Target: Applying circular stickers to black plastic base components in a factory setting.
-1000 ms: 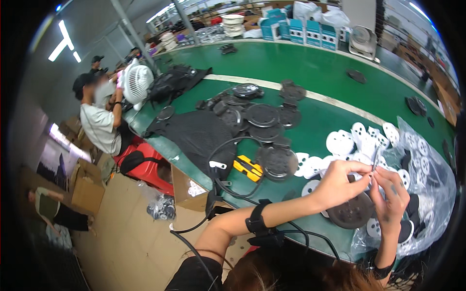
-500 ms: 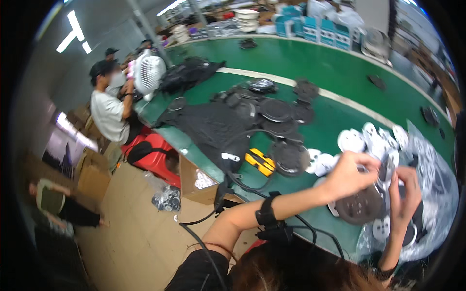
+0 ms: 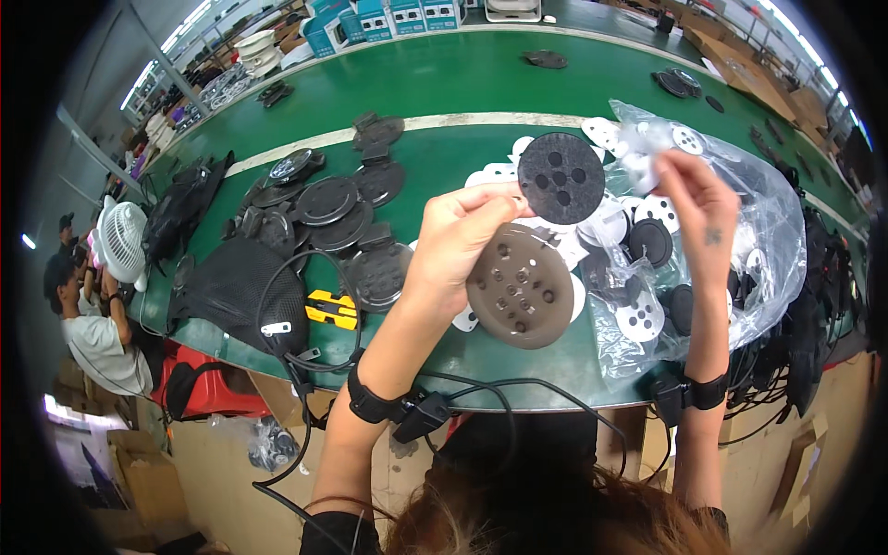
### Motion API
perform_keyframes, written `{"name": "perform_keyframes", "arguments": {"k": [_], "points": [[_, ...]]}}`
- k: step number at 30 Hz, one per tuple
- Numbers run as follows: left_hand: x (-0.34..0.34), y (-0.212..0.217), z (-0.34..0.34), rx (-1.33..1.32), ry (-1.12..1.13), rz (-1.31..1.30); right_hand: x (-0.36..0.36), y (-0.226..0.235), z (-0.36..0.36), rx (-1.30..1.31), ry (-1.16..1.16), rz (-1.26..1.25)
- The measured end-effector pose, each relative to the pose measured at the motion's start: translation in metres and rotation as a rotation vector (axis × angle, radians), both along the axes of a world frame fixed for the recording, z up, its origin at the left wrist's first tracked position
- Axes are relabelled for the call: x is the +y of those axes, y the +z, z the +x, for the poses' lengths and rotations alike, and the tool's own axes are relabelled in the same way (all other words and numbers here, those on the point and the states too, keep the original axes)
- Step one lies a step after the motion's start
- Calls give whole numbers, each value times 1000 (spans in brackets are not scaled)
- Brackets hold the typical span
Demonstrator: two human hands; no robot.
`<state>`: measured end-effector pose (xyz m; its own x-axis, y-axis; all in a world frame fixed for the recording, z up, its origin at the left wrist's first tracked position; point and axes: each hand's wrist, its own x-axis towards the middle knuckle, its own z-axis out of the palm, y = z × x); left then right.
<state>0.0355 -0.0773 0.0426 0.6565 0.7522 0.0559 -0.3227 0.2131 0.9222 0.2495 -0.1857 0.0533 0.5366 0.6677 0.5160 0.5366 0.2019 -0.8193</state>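
Observation:
My left hand [image 3: 462, 236] is closed, pinching the left edge of a round black pad with several holes [image 3: 561, 178], held up above the table. My right hand [image 3: 700, 199] is closed at the fingertips against a whitish, blurred piece [image 3: 645, 157], too smeared to name. Below the black pad lies a brown, see-through round disc [image 3: 520, 301] with holes and small raised studs. White round pads with holes [image 3: 640, 319] lie under and beside the hands, partly inside a clear plastic bag [image 3: 768, 268]. A smaller black disc [image 3: 650, 242] rests among them.
Left on the green table [image 3: 435, 176] are black round parts [image 3: 328, 201], a black mesh pouch [image 3: 240, 287] and a yellow-and-black tool [image 3: 331, 310]. Black cables [image 3: 546, 384] hang along the near edge. A person [image 3: 97, 338] works by a white fan [image 3: 122, 242] at far left.
My view has swung right. My hands, close together before, are now apart, with the black pad raised in the left one and the whitish piece at the right fingertips.

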Motion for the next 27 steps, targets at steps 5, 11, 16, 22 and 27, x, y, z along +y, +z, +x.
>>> {"name": "perform_keyframes", "arguments": {"k": [5,11,16,22,27], "points": [[-4,1,-3,71,-54,-129,7,4,-22,-370,217,-100],[-6,-3,1,-12,-62,-187,-5,12,-30,-974,124,276],[-4,-6,2,40,-74,-261,-3,7,-35,-1239,80,308],[-8,2,6,89,-98,-344,-3,3,-36,-1235,-57,253],[-9,2,7,26,-87,-221,-3,11,-34,-618,16,142]]}}
